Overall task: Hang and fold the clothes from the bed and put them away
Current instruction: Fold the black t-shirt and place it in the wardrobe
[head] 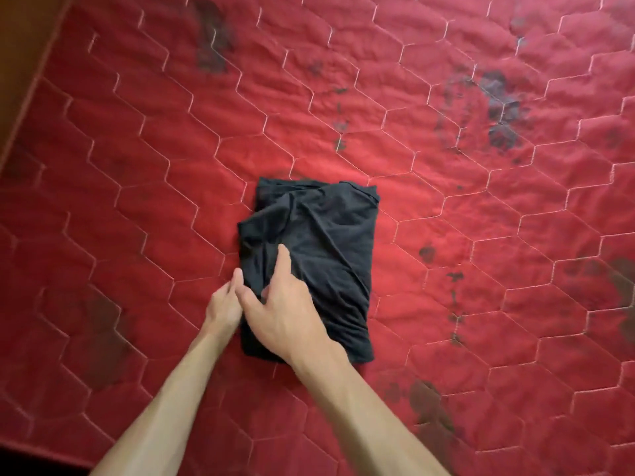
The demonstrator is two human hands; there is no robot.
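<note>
A black garment [326, 235] lies folded into a thick rectangle in the middle of the red quilted bed [154, 149]. My right hand [285, 307] rests on its near left part, index finger stretched forward over the cloth and thumb at the left edge. My left hand [225, 304] is at the same left edge, partly behind the right hand, with its fingers closed against the fabric; whether it pinches the cloth is hidden. Both forearms come in from the bottom.
The red mattress cover has pale hexagon stitching and dark faded flower prints [501, 108]. A brown wooden bed frame [24, 56] runs along the upper left. No other clothes show on the bed.
</note>
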